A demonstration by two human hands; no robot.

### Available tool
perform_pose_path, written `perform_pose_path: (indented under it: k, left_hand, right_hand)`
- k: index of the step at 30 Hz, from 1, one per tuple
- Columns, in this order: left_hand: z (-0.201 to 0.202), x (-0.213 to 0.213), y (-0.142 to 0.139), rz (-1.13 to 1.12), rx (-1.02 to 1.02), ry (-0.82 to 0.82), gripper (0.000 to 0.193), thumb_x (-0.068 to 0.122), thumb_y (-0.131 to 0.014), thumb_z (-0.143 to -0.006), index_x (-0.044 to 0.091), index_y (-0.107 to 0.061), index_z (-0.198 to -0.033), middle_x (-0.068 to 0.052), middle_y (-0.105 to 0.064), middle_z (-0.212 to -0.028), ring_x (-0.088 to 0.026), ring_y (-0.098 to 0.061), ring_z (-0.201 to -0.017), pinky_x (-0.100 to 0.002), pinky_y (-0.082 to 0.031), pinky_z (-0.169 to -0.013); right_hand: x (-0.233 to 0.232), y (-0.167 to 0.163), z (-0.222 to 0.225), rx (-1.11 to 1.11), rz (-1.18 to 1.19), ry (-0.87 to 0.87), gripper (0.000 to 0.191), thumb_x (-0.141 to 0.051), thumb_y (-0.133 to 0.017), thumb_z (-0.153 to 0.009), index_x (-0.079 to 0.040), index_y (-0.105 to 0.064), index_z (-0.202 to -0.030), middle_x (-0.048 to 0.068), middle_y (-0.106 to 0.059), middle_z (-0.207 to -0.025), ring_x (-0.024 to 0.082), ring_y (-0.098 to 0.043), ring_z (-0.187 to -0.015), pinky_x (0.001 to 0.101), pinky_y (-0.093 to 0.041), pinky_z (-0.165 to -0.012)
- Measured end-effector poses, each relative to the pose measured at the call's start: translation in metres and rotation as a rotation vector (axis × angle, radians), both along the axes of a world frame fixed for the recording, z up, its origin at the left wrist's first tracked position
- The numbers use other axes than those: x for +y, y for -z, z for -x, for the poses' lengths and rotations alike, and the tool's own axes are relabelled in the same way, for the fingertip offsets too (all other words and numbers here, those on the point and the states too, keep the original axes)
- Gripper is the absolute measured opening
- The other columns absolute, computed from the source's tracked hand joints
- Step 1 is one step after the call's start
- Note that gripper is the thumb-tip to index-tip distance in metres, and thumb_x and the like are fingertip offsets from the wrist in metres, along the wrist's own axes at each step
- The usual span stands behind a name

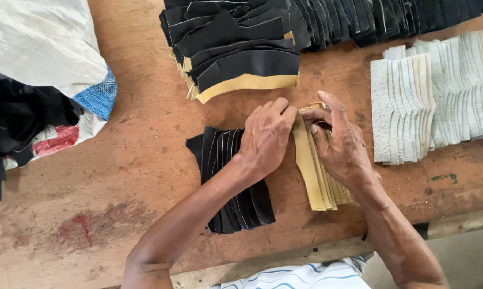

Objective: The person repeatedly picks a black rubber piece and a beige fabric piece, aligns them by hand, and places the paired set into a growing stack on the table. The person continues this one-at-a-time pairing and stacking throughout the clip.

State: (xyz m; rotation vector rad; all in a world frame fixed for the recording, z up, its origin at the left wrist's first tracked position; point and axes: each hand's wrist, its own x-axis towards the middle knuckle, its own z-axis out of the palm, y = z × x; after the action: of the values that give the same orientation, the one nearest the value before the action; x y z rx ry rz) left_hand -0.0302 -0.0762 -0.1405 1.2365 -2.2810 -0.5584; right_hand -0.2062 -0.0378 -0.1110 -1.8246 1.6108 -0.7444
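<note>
While our left hand (pixel 266 135) presses its fingertips on the tan strip stack (pixel 315 174), our right hand (pixel 342 144) pinches the stack's far end; its long axis runs toward us, between both hands, black pieces (pixel 230 184) lying left.

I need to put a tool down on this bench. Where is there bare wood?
The widest bare stretch of bench lies left of the fanned black pieces, below the sack. A narrower strip runs between sack and black stack. It is crowded around both hands, left hand and right hand, and the white pieces.
</note>
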Motion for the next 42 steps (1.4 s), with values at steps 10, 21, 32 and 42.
perform_pose_path:
  k: [10,21,32,42]
  left_hand:
    - [-0.016,0.005,-0.030,0.085,0.121,0.275,0.030,-0.003,-0.062,-0.077,0.002,-0.058,-0.106,-0.011,-0.063,-0.100,-0.029,-0.059,-0.096,-0.043,-0.049,-0.085]
    - [-0.061,0.059,-0.139,-0.171,0.898,0.410,0.029,-0.008,-0.052,-0.106,0.001,-0.038,-0.129,-0.010,-0.061,-0.113,-0.014,-0.067,-0.092,-0.030,-0.062,-0.074]
    - [-0.026,0.017,-0.065,-0.301,0.728,-0.069,0.008,0.003,-0.059,-0.106,-0.002,-0.057,-0.112,-0.009,-0.070,-0.098,-0.015,-0.076,-0.082,-0.028,-0.067,-0.072]
    - [-0.074,0.051,-0.051,0.064,0.062,0.006,0.023,0.003,-0.069,-0.084,0.013,-0.064,-0.104,-0.006,-0.069,-0.097,-0.026,-0.064,-0.097,-0.038,-0.053,-0.084]
  right_hand:
    - [0.005,-0.004,-0.004,0.057,-0.031,-0.007,0.044,-0.006,-0.056,-0.103,-0.008,-0.045,-0.146,0.015,-0.071,-0.125,0.031,-0.070,-0.116,0.0425,-0.057,-0.097]
    - [0.013,0.019,0.013,0.241,0.192,-0.259,0.051,-0.006,-0.062,-0.096,-0.008,-0.049,-0.146,0.018,-0.066,-0.128,0.034,-0.061,-0.118,0.0451,-0.053,-0.101]
    - [0.019,0.006,0.020,-0.738,-0.535,-0.249,0.036,-0.020,-0.058,-0.098,-0.005,-0.059,-0.131,0.016,-0.076,-0.106,0.023,-0.076,-0.083,0.0386,-0.067,-0.066]
    - [0.012,0.015,0.007,-0.718,-0.602,0.052,0.027,-0.009,-0.054,-0.100,-0.002,-0.063,-0.124,0.013,-0.073,-0.115,0.024,-0.075,-0.102,0.0381,-0.065,-0.086]
